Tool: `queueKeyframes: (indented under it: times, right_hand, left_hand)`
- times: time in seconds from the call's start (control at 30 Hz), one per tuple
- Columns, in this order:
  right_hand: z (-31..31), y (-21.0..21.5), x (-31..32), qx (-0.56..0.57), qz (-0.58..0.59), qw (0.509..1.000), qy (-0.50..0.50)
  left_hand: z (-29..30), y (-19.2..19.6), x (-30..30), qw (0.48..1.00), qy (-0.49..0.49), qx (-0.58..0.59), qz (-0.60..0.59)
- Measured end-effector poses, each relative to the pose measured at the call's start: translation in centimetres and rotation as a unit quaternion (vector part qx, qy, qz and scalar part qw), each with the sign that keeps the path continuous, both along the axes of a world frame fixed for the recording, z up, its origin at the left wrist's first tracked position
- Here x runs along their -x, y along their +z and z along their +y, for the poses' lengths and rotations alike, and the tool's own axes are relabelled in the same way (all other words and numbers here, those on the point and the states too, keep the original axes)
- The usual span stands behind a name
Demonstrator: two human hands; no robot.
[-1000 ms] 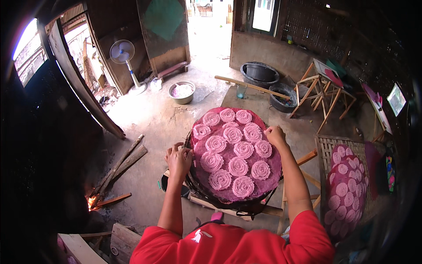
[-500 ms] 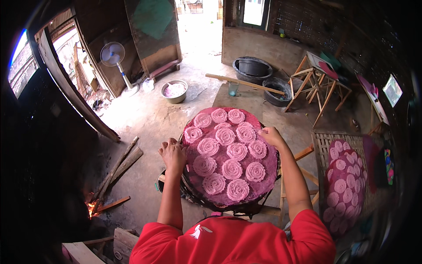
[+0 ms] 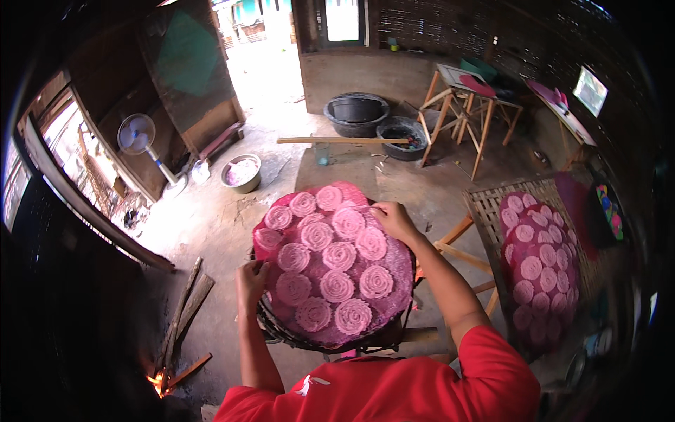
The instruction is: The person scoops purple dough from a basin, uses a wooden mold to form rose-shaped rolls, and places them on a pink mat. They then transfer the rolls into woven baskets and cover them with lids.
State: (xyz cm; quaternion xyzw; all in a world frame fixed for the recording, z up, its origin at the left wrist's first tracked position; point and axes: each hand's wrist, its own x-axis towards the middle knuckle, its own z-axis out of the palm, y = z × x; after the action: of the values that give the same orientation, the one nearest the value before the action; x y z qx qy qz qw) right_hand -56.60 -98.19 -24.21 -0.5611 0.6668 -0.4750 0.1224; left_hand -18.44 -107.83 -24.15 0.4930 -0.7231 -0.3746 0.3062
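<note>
Pinched with left hand (image 3: 251,285) and right hand (image 3: 395,221) the probably limp pink cloth (image 3: 402,271), best held by edges, sparing fragile-looking rosettes (image 3: 339,255).

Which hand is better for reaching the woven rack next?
Probably the right hand: it's nearer the tan woven rack, while the left hand is at the left edge of the pink mesh cloth with pale round swirls.
</note>
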Motion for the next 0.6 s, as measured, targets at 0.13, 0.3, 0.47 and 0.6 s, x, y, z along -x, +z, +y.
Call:
queueKeyframes:
  times: [0.13, 0.3, 0.47, 0.6]
  right_hand:
    - [0.9, 3.4, -1.0, 0.033, -0.018, 0.999, 0.0]
    - [6.6, 9.6, 3.1, 0.143, 0.03, 0.987, -0.068]
    - [18.8, 15.3, 14.9, 0.145, 0.051, 0.975, -0.161]
    - [33.4, 17.7, 26.1, 0.134, 0.1, 0.945, -0.282]
  left_hand:
    - [1.0, 4.5, 2.8, 0.991, 0.009, 0.13, -0.018]
    - [4.6, 13.0, 10.0, 0.992, -0.002, 0.129, 0.009]
    - [12.0, 17.8, 23.1, 0.969, -0.145, 0.166, 0.11]
    - [18.8, 17.4, 37.4, 0.95, -0.257, 0.107, 0.141]
